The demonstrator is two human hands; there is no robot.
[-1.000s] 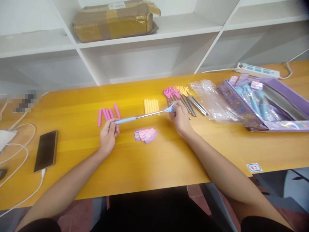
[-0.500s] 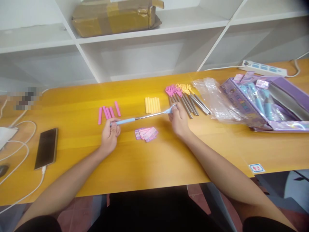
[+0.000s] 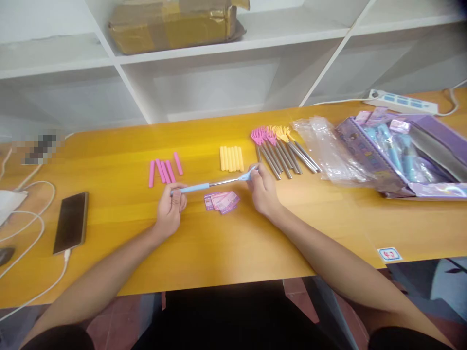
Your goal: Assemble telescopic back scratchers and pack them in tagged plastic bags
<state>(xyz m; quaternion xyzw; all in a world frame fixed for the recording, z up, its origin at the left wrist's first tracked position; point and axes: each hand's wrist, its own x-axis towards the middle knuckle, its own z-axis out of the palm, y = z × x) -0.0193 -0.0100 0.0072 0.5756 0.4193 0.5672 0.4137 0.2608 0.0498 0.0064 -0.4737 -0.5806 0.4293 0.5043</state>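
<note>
Keep the slim telescopic rod with a light-blue grip sleeve and a small blue claw head (image 3: 213, 183) level and in line between both hands. In my judgement, any pull or push along it works best straight along its axis, with the pinch firm on the sleeve so the steel section does not bend.

The left hand (image 3: 170, 210) is closed around the blue sleeve end, thumb on top. The right hand (image 3: 261, 193) pinches the claw end between thumb and fingertips; the other fingers are curled. The rod hangs just above the yellow wooden tabletop (image 3: 219, 253), between the hands.

Just below it lies a small stack of pink-and-purple printed cards (image 3: 221, 200). Beyond are loose pink sleeves (image 3: 164, 170), loose yellow sleeves (image 3: 230, 158), and a row of steel rods with pink and yellow claw heads (image 3: 280, 150). A crumpled clear plastic bag (image 3: 324, 148) and an open purple cardboard box (image 3: 404, 155) lie to the right.
</note>
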